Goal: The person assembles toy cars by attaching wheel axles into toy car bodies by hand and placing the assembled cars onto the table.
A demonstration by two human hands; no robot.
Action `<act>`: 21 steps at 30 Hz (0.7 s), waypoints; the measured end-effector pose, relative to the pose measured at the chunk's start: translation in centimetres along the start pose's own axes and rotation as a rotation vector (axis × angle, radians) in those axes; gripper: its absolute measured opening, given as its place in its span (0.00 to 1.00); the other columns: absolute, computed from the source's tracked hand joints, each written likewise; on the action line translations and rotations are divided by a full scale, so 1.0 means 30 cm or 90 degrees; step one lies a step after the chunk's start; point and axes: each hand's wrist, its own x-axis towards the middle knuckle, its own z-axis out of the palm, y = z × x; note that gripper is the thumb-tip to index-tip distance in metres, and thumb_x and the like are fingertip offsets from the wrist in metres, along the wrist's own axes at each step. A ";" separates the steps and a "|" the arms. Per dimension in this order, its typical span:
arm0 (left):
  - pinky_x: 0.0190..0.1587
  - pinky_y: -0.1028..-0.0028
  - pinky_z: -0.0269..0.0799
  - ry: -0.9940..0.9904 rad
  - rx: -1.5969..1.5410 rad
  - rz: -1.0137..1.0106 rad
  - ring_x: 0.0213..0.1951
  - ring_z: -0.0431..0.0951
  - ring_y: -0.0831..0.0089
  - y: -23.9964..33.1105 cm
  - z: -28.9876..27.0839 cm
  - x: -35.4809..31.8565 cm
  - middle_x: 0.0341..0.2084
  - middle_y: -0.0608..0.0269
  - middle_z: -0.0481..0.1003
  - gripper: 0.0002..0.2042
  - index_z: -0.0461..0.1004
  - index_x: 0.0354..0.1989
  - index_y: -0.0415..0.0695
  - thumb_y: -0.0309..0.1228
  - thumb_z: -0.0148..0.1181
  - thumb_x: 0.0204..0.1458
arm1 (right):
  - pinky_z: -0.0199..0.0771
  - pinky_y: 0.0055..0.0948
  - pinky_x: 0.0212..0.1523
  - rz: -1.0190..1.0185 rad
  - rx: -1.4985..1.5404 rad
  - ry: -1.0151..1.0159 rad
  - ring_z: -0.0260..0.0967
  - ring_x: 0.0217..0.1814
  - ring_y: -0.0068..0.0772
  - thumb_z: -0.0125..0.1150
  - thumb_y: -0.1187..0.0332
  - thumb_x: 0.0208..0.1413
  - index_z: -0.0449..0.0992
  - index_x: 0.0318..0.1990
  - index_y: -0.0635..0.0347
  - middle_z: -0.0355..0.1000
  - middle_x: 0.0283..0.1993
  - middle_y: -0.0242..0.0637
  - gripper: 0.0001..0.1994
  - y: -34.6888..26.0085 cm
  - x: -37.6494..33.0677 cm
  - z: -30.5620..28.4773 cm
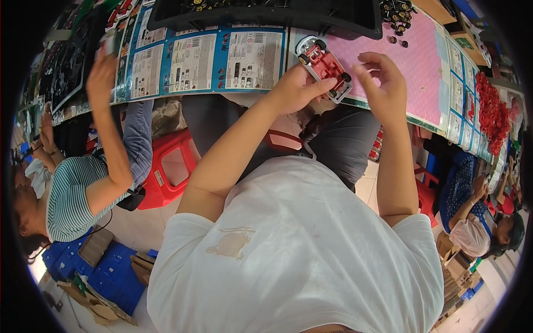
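Observation:
My left hand (pixel 300 91) grips a toy car (pixel 331 67) at the table's front edge, thumb across its near end. The car's red underside faces up, framed by a pale silvery body, and dark wheels show on it. Just to the right, my right hand (pixel 384 91) is raised with its fingers bent and apart. It does not touch the car, and I see nothing in it. Small black wheels on axles (pixel 395 22) lie in a loose pile on the pink sheet (pixel 408 66) beyond that hand.
A black tray (pixel 266 19) holding small black and gold parts spans the table's back. Red parts (pixel 491 114) are heaped at the far right. Printed sheets (pixel 194 64) cover the tabletop. Co-workers sit on both sides; the left one's arm (pixel 105 122) reaches over the table.

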 end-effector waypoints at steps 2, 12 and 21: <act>0.41 0.77 0.75 0.018 -0.012 0.028 0.41 0.77 0.80 -0.005 0.001 0.000 0.43 0.65 0.77 0.18 0.70 0.54 0.39 0.36 0.62 0.61 | 0.74 0.32 0.46 -0.029 -0.050 -0.045 0.74 0.47 0.34 0.78 0.62 0.45 0.75 0.50 0.67 0.75 0.48 0.42 0.27 -0.003 -0.054 0.006; 0.37 0.76 0.75 0.039 -0.036 0.036 0.37 0.76 0.79 0.003 0.010 0.001 0.40 0.64 0.77 0.18 0.71 0.54 0.39 0.37 0.61 0.62 | 0.77 0.37 0.49 -0.041 -0.082 -0.065 0.72 0.51 0.46 0.80 0.63 0.40 0.74 0.53 0.66 0.73 0.51 0.46 0.32 -0.031 -0.108 0.077; 0.36 0.76 0.75 0.065 -0.038 0.059 0.37 0.77 0.77 -0.007 0.016 -0.007 0.41 0.64 0.77 0.18 0.71 0.54 0.40 0.38 0.61 0.62 | 0.76 0.37 0.49 -0.074 -0.084 -0.068 0.71 0.53 0.47 0.79 0.64 0.42 0.73 0.55 0.66 0.72 0.52 0.47 0.32 -0.041 -0.118 0.076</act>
